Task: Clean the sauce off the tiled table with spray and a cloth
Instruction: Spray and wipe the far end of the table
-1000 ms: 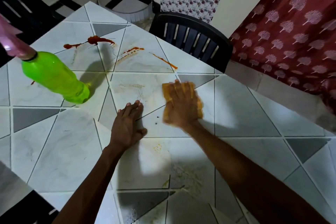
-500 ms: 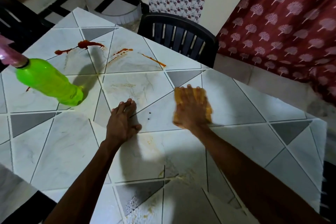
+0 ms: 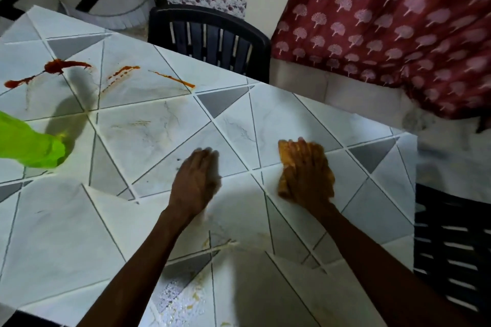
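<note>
My right hand (image 3: 308, 172) presses flat on an orange cloth (image 3: 285, 156) on the tiled table (image 3: 148, 135), toward its right side. My left hand (image 3: 195, 180) rests flat on the tiles to the left of the cloth, fingers straight. Red sauce (image 3: 57, 66) lies in a blob and streak at the far left. Two thinner orange streaks (image 3: 172, 78) run beside it. The green spray bottle (image 3: 29, 145) stands at the left edge, its top cut off by the frame. Pale smears and droplets (image 3: 194, 295) mark the tiles near me.
A black slatted chair (image 3: 210, 37) stands against the table's far edge. Another black chair (image 3: 454, 244) is at the right edge. A red patterned curtain (image 3: 398, 21) hangs at the back right. A white tub (image 3: 106, 12) sits on the floor beyond.
My right hand has slid the cloth to the right across the tiles. My left hand has kept its place flat on the table. The view has swung right, pushing the bottle to the frame edge.
</note>
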A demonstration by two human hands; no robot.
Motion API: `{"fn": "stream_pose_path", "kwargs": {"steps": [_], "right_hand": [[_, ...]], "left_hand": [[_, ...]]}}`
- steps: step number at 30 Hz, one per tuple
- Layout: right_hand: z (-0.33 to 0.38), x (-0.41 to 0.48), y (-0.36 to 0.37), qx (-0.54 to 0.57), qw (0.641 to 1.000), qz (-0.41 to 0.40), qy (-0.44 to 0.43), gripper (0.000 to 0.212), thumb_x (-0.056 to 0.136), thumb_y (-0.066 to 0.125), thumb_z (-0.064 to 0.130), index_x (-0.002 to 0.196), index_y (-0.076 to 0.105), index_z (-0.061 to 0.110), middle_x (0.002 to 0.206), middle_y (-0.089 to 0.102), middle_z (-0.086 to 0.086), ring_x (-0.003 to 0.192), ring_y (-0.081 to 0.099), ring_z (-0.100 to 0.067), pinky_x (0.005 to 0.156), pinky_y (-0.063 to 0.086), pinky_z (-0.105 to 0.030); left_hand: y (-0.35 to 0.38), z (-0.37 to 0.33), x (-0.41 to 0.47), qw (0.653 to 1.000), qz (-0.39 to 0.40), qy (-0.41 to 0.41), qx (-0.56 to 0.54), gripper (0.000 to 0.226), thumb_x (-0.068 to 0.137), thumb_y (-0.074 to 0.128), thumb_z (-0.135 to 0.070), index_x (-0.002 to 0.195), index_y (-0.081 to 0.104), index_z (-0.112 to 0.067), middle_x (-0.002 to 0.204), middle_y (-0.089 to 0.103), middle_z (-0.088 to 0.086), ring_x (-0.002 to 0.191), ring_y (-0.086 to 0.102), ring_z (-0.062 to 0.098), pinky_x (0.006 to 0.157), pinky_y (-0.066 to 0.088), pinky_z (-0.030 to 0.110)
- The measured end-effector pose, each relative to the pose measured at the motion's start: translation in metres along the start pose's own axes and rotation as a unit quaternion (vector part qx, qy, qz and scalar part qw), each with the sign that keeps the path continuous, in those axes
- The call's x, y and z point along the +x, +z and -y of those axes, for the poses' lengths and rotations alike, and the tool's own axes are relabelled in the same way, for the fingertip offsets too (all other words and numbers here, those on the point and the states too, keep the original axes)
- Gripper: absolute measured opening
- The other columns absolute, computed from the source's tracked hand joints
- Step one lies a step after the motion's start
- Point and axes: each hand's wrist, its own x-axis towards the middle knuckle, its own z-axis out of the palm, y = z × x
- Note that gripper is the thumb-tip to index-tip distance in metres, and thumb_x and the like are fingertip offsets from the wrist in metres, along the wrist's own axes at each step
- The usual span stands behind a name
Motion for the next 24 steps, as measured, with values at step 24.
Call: {"fn": "stream_pose_path", "kwargs": {"steps": [24], "right_hand": [[0.091, 0.006, -0.003, 0.102, 0.990, -0.086, -0.045, 0.071, 0.089, 0.050, 0.040, 0.156, 0.037, 0.021, 0.165, 0.029, -0.012, 0.153, 0.018, -0.041, 0.120, 0.016, -0.062]], "left_hand": [[0.003, -0.021, 0.034, 0.993, 0.059, 0.036, -0.098, 0.068, 0.068, 0.074, -0.014, 0.134, 0.057, -0.013, 0.141, 0.055, 0.007, 0.130, 0.052, 0.029, 0.108, 0.042, 0.040]]}}
